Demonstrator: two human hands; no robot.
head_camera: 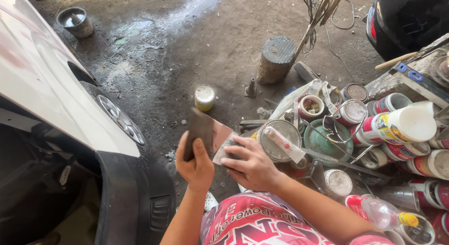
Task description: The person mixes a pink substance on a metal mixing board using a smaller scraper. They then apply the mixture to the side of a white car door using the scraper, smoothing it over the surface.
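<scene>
My left hand (195, 164) grips a flat metal spreader plate (202, 128) smeared with pinkish-brown filler, holding it up over the dirt floor. My right hand (250, 164) holds a smaller scraper blade (225, 147) pressed against the plate's right edge. Both hands sit just above my knees in red printed cloth (262, 221). A small yellow tin with a white lid (204, 97) stands on the ground beyond the plate.
A white car body (51, 86) with its wheel (119, 118) and black bumper (126, 198) fills the left. Several paint cans, lids and a tube (283, 143) crowd the right. A concrete stump (275, 58) and a grey bucket (75, 21) stand farther off.
</scene>
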